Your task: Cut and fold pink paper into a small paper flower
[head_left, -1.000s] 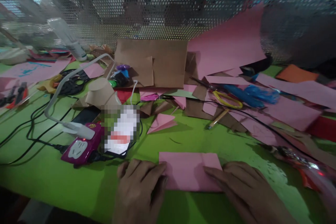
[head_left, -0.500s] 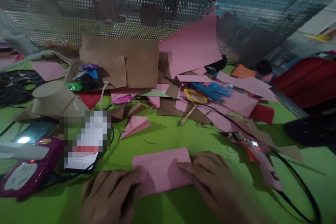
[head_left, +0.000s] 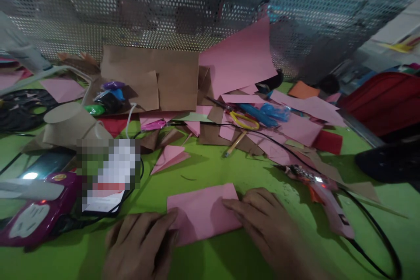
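Left hand (head_left: 139,245) lies palm down, fingers spread and flat, fingertips pressing the near-left edge of the folded pink paper (head_left: 201,212). No grip; the hand pins the sheet against the green tabletop (head_left: 223,170), apparently so it cannot slide. Right hand (head_left: 262,221) also flat and open, fingers laid over the right edge of the pink paper, pressing down rather than pinching. With both edges weighted, the fold stays closed and the sheet lies flush.

The pink paper sits at the near edge of the tabletop, between the two hands, its long side running left to right.

Outward from the pink paper:
- Just beyond it, slightly left, a small pink folded triangle (head_left: 169,157), lying apart from the rest.
- Left of it, a phone with a blurred-out screen (head_left: 108,175), and past that a magenta device (head_left: 36,216) with black cables trailing off.
- Right of it, a glue gun (head_left: 323,194) lying on its side, its black cord looping toward the near right.
- Farther back, a pencil (head_left: 234,143), yellow-handled scissors (head_left: 244,119) and loose pink and brown scraps.
- Behind those, brown card sheets (head_left: 164,76) and a large pink sheet (head_left: 241,59) lean against the perforated metal screen (head_left: 197,4), likely propped there to keep the working patch free.
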Motion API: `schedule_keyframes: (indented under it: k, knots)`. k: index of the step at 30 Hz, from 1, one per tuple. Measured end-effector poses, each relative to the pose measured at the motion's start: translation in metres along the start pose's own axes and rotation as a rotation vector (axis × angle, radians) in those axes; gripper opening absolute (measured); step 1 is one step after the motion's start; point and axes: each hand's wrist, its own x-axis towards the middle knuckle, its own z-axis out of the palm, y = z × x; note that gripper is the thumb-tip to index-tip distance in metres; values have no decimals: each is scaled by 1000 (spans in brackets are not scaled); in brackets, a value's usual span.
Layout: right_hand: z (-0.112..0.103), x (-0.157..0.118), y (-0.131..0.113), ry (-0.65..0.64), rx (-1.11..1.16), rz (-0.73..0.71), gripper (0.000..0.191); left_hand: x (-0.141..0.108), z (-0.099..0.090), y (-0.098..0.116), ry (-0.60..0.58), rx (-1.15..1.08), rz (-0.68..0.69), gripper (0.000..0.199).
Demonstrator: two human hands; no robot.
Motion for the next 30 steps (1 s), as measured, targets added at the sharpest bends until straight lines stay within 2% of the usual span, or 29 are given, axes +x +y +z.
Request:
schedule_keyframes:
  k: [5,9,11,16,21,27,30]
  knots:
    - [1,0,0,4,-11,-7,32,0,-2,2,-29,4,10,31]
    - [2,-1,-1,1,-33,9,34,1,-5,7,-105,33,-10,61]
    - [2,-1,-1,-7,-35,16,34,2,-5,9,-129,42,9,68]
    - [3,-1,-2,3,-39,21,35,4,-2,14,-183,47,121,66]
    - [4,0,-2,4,-54,17,34,4,1,13,-213,42,136,68]
    - [4,3,-4,29,-125,4,35,6,2,13,-174,46,144,68]
    - [3,5,-5,36,-132,-5,34,9,1,13,-184,3,264,62]
